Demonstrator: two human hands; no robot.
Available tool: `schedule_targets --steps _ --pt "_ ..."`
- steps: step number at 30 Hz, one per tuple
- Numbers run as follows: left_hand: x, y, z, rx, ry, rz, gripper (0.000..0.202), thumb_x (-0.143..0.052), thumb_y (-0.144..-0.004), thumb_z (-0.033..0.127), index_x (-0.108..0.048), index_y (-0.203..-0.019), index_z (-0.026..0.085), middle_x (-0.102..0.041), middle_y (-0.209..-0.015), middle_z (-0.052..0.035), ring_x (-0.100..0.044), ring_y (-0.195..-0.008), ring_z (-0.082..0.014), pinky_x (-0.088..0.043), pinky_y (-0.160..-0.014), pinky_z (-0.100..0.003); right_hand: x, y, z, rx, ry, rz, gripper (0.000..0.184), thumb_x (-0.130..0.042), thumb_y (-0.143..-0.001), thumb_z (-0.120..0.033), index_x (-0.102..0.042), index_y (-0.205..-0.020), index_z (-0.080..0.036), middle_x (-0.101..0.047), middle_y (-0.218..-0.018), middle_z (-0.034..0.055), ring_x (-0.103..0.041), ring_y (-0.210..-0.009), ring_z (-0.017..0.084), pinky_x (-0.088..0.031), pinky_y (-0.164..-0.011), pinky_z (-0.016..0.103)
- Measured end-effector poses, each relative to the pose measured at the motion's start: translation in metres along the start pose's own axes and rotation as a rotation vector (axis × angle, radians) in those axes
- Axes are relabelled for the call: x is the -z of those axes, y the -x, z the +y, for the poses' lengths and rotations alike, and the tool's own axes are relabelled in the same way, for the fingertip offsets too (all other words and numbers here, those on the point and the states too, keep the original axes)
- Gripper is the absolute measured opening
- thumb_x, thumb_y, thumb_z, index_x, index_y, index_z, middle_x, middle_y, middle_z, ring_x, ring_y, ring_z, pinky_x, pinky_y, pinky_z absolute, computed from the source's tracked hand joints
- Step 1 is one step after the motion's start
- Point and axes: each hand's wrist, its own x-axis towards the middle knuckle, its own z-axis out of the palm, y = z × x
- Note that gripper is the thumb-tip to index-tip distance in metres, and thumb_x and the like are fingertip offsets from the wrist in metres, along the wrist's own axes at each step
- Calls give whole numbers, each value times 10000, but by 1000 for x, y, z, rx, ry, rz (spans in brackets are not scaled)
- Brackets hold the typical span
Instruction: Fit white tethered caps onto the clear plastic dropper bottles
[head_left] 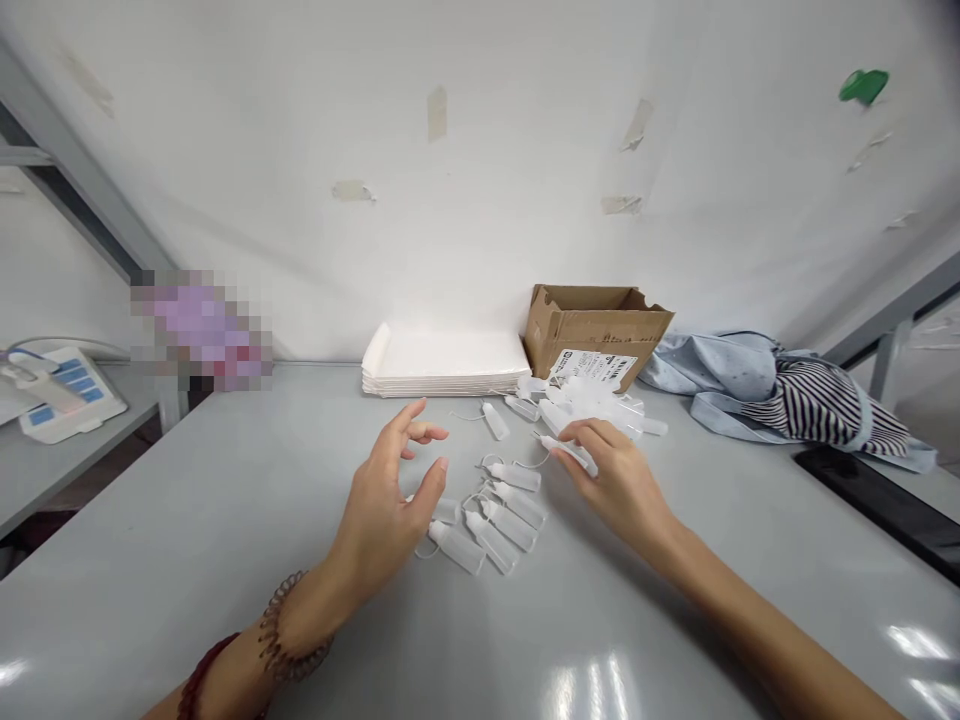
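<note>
My right hand (611, 475) has its fingers closed on a small translucent squeeze bottle (559, 448) at the front edge of a pile of similar bottles (589, 400). Open and with nothing in it, my left hand (390, 495) hovers left of the middle, thumb and fingers apart. Just right of and below it, several dropper bottles (510, 525) lie in a rough row on the table, thin curved strands at their caps. Part of one bottle (448, 511) is hidden behind my left thumb. Another single bottle (495, 420) lies farther back, between both hands.
At the back stands a stack of white envelopes or sheets (450, 365), beside an open cardboard box (600, 325). Light blue and striped cloth (780, 395) lies at the right, near a black phone-like object (885, 500). A white device (71, 395) sits at the far left.
</note>
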Motion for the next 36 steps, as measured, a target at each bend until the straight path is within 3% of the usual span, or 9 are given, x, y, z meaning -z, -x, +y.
schedule_targets --steps 4,10,17,22,28,36 --pt "-2 -1 -4 -24 -23 -32 507 -494 -836 268 -350 -1321 241 -602 -1098 -59 -515 -990 -222 -450 -569 -261 4 -3 12 -30 157 -126 223 -466 -899 -267 -602 -755 -164 -669 -748 56 -582 -565 164 -406 -635 329" --pt "-5 -2 -8 -25 -37 -71 499 -474 -849 261 -349 -1330 220 -581 -1119 -69 -508 -938 -205 -461 -565 -259 3 -1 3 -77 198 -233 75 -600 -806 -219 -629 -766 -164 -667 -756 62 -617 -614 203 -360 -510 266" --pt "-6 -3 -10 -13 -71 -137 507 -453 -861 263 -326 -1348 201 -569 -1135 -78 -514 -913 -209 -457 -580 -283 1 -1 3 -87 174 -286 80 -585 -807 -193 -655 -822 -156 -659 -821 78 -635 -641 200 -381 -495 258" --pt "-8 -3 -10 4 -51 -168 510 -455 -851 247 -334 -1343 187 -571 -1125 -92 -519 -901 -206 -460 -548 -266 7 1 -2 -107 66 -235 170 -530 -835 -212 -621 -963 -148 -643 -884 76 -614 -611 169 -434 -536 272" --pt "-8 -2 -8 -42 -20 -171 439 -456 -868 285 -392 -1297 218 -573 -1111 -82 -533 -910 -202 -449 -485 -229 15 3 -18 -9 -142 -78 148 -482 -868 -269 -559 -948 -171 -587 -840 59 -524 -528 129 -439 -500 270" --pt "-7 1 -2 -172 73 -345 353 -486 -872 301 -493 -1214 213 -617 -1030 -70 -543 -945 -198 -464 -476 -197 14 8 -29 122 -253 12 152 -493 -875 -196 -519 -1022 -165 -560 -889 76 -545 -634 136 -467 -557 259"
